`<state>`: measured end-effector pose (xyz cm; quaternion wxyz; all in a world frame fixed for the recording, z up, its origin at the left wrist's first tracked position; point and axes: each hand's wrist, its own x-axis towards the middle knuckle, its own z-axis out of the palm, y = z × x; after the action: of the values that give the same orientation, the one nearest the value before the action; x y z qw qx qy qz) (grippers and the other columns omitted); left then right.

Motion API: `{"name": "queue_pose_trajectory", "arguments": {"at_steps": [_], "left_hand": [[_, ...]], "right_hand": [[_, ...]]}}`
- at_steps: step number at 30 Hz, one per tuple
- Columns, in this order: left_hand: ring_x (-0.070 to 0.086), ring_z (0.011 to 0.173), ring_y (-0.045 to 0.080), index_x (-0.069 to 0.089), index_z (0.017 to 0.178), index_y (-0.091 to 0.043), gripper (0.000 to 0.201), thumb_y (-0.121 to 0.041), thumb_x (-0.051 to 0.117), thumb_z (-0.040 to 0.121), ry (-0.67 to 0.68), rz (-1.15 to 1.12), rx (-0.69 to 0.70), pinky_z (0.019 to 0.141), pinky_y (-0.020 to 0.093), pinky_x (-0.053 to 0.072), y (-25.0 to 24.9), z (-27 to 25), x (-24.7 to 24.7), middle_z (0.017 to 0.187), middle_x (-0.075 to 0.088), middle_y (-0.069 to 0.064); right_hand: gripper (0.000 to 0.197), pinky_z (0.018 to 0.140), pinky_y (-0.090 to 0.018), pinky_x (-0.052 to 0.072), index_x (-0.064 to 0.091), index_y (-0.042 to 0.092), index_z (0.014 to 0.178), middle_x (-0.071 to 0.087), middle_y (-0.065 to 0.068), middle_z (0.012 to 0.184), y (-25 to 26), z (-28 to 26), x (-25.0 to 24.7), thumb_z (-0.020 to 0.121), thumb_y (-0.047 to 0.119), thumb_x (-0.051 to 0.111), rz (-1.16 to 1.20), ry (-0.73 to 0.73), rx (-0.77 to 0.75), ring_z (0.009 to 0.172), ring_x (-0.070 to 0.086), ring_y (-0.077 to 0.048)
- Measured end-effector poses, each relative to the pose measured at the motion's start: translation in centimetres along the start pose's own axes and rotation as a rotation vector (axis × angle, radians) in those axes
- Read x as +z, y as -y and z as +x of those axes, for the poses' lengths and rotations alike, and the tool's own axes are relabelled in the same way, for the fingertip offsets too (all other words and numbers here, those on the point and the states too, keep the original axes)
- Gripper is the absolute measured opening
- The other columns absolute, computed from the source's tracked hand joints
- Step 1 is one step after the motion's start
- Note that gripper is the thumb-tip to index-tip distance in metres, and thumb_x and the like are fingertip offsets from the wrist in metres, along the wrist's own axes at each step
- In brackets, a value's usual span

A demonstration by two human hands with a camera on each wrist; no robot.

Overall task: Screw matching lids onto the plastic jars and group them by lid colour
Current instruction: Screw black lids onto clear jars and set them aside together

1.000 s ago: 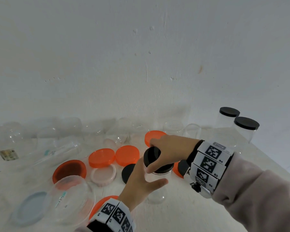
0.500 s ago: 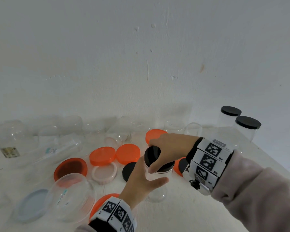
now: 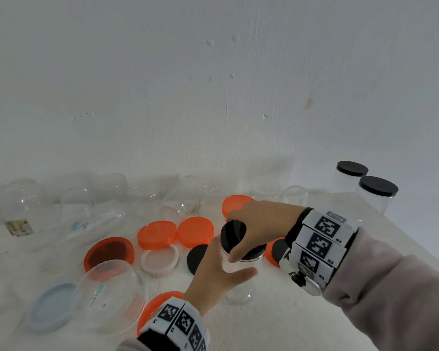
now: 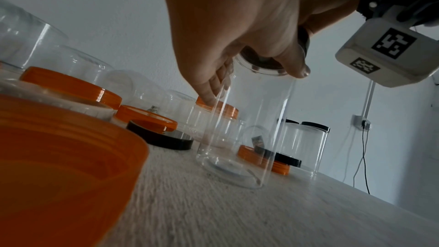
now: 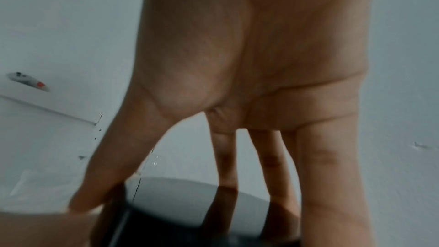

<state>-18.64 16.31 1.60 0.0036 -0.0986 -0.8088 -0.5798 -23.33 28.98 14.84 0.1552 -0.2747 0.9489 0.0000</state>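
Jar (image 3: 238,282), clear and upright, is stood on the white table (image 3: 302,325) and held around its upper body by the left hand (image 3: 213,272), fingers curled round the far side and thumb spread in front. Its black lid (image 3: 235,236) is pinched at the rim by the right hand (image 3: 259,224). Beyond, loose orange lids (image 3: 157,234) are laid; two black-lidded jars (image 3: 375,198) are grouped far right.

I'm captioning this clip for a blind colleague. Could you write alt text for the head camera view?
The right hand grips a black lid on a clear jar that the left hand steadies on a white table. Orange lids and empty jars lie to the left; two black-lidded jars stand far right.
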Motion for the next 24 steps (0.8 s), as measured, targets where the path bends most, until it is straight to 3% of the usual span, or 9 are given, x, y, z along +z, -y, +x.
{"name": "queue_pose_trajectory", "arguments": {"at_steps": [3,5,8,11,14,17,21,24], "left_hand": [[0.046,0.124,0.0,0.03,0.141,-0.036,0.087,-0.045,0.081,0.07,0.0,0.014,0.006,0.106,0.031,0.041,0.1,0.1,0.0,0.132,0.049,-0.02],[0.047,0.121,-0.003,0.032,0.138,-0.039,0.084,-0.045,0.081,0.07,0.003,0.009,0.0,0.102,0.024,0.041,0.3,0.1,0.0,0.13,0.05,-0.022],[0.048,0.114,-0.012,0.035,0.128,-0.045,0.076,-0.043,0.083,0.069,-0.007,-0.012,-0.001,0.09,0.011,0.04,0.5,0.1,0.1,0.123,0.052,-0.024],[0.047,0.12,-0.004,0.033,0.134,-0.038,0.082,-0.045,0.082,0.069,-0.009,-0.007,0.0,0.098,0.018,0.04,0.4,0.1,0.1,0.127,0.05,-0.022],[0.047,0.125,0.004,0.032,0.139,-0.033,0.085,-0.042,0.082,0.07,-0.004,-0.013,0.016,0.108,0.033,0.04,0.2,0.1,0.2,0.132,0.05,-0.016],[0.047,0.126,0.007,0.032,0.141,-0.031,0.086,-0.04,0.081,0.071,-0.005,-0.016,0.011,0.109,0.037,0.04,0.1,0.0,0.2,0.134,0.05,-0.014],[0.046,0.125,0.003,0.031,0.14,-0.034,0.085,-0.042,0.081,0.071,-0.001,-0.003,0.008,0.109,0.034,0.04,0.1,0.1,0.1,0.133,0.049,-0.017],[0.045,0.123,-0.002,0.031,0.136,-0.039,0.083,-0.043,0.081,0.071,-0.008,0.01,0.016,0.107,0.025,0.038,0.1,0.1,0.2,0.131,0.048,-0.021]], "right_hand": [[0.064,0.07,-0.027,0.049,0.053,0.025,0.113,0.056,0.008,0.095,0.0,0.2,0.3,0.069,0.069,0.068,0.002,-0.028,0.022,0.085,0.055,-0.012],[0.071,0.074,-0.028,0.048,0.048,0.028,0.126,0.051,0.01,0.104,0.0,0.0,-0.1,0.07,0.065,0.071,-0.003,0.046,0.03,0.094,0.054,-0.015],[0.092,0.086,-0.033,0.045,0.024,0.04,0.147,0.034,0.01,0.114,-0.2,-0.2,-0.7,0.072,0.048,0.078,-0.037,0.171,-0.012,0.112,0.044,-0.018],[0.088,0.082,-0.028,0.043,0.03,0.039,0.145,0.038,0.013,0.111,-0.5,-0.1,-0.7,0.072,0.042,0.079,0.002,0.118,-0.053,0.109,0.043,-0.014],[0.07,0.066,-0.021,0.04,0.049,0.033,0.13,0.046,0.017,0.093,-0.6,0.0,-0.3,0.069,0.053,0.077,0.017,0.022,-0.065,0.092,0.049,-0.009],[0.063,0.059,-0.021,0.039,0.054,0.029,0.116,0.052,0.01,0.093,-0.6,0.1,0.3,0.066,0.063,0.074,0.019,-0.032,-0.031,0.079,0.051,-0.006],[0.068,0.063,-0.023,0.041,0.049,0.029,0.121,0.05,0.009,0.099,-0.5,0.2,0.1,0.068,0.063,0.073,0.022,0.01,0.002,0.085,0.053,-0.01],[0.085,0.081,-0.03,0.046,0.032,0.038,0.142,0.04,0.01,0.114,-0.6,-0.1,-0.5,0.071,0.047,0.078,0.006,0.119,-0.031,0.109,0.047,-0.017]]}}
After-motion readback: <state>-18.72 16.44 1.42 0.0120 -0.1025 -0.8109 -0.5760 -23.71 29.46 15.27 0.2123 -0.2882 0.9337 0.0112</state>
